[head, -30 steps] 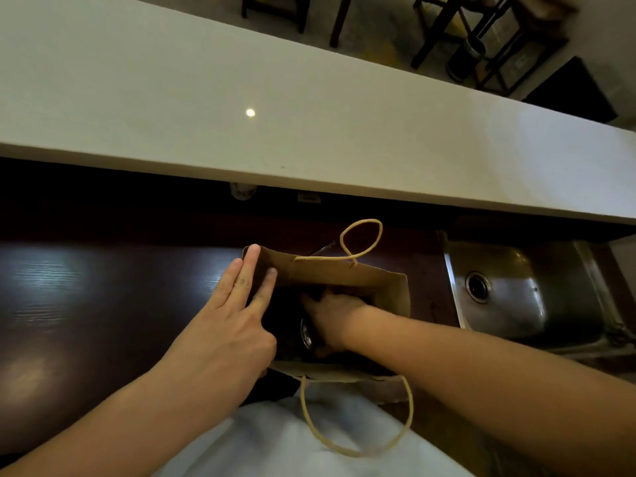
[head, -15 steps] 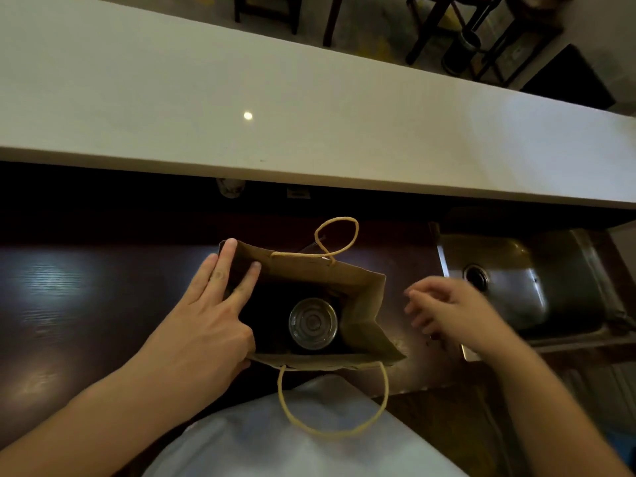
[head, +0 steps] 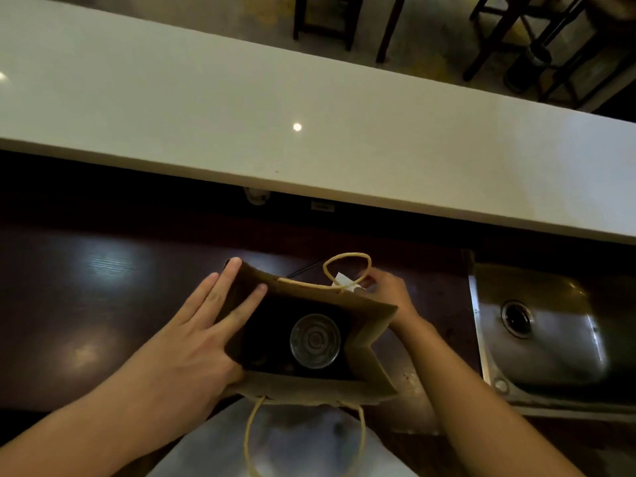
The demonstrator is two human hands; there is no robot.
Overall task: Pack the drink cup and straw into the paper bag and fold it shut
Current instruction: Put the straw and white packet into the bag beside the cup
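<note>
Counter (head: pixel 103 304) of dark wood fills the lower frame, a steel sink (head: pixel 537 325) at right. At centre the paper bag (head: pixel 375 342) stands open, the drink cup (head: pixel 315 340) upright inside. The left hand (head: pixel 192 342) lies flat, fingers spread, against the bag's left wall. Behind the far rim, the right hand (head: pixel 389 290) pinches a white wrapper (head: pixel 342 280), probably the straw's.

The paper bag (head: pixel 371 342) stands open on the dark counter (head: pixel 103 304), the drink cup (head: pixel 315 340) upright inside. The left hand (head: pixel 192 346) lies flat against the bag's left wall. The right hand (head: pixel 389 290) reaches behind the far rim, fingertips at something white (head: pixel 344 281) there. A steel sink (head: pixel 550 339) sits to the right.
</note>
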